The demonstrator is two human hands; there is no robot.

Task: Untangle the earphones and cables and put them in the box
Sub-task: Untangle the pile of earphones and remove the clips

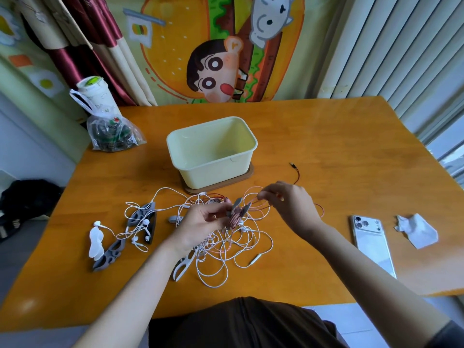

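A pale yellow box (pixel 190 169) stands open and empty on a brown mat at the table's middle. In front of it lies a tangle of white earphone cables (pixel 226 257). My left hand (pixel 200 224) grips a grey cable winder (pixel 237 212) wrapped with pink-red cable, just above the tangle. My right hand (pixel 286 199) pinches a loop of that red cable (pixel 297 175) right beside the winder; its black plug lies farther back on the table. White earbuds (pixel 136 241) and more grey winders (pixel 109 254) lie to the left.
A white phone (pixel 371 242) and a crumpled tissue (pixel 416 231) lie at the right. A plastic bag (pixel 110 134) and a cup (pixel 93 90) stand at the back left. The wooden table (pixel 326 136) ends near my body. A black bag sits on the floor, left.
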